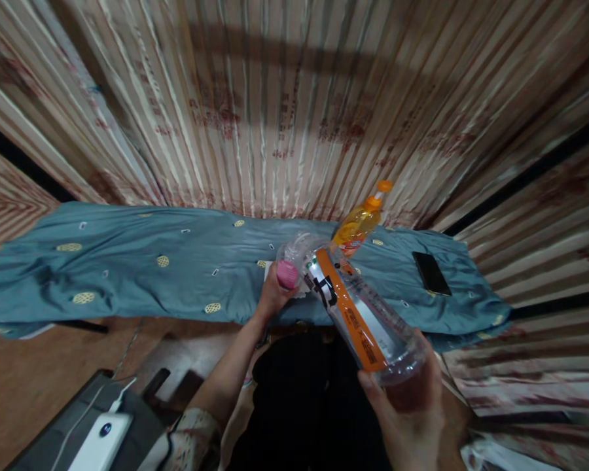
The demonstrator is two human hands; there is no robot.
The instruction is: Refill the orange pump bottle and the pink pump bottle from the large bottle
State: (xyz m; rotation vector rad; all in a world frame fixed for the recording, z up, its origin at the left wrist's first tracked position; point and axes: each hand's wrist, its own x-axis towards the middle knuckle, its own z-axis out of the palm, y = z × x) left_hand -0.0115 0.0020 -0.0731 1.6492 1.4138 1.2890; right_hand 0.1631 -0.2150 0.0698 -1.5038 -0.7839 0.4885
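A large clear plastic bottle (353,307) with an orange and silver label slants across the middle, its base toward me and its top end pointing away to the left. My right hand (417,412) is closed around the base end. At the top end, my left hand (273,296) has its fingers wrapped about a round pink cap-like piece (287,275). Clear plastic surrounds this piece, and I cannot tell whether it is fixed to the bottle. Something white and paper-like (269,270) shows partly behind the left hand.
A blue-green patterned cloth (127,261) covers the long narrow table. An orange pump bottle (358,226) stands behind the clear bottle; a black phone (430,273) lies at right. Striped curtains (275,118) enclose the back. A white power bank (103,441) with a cable rests at lower left.
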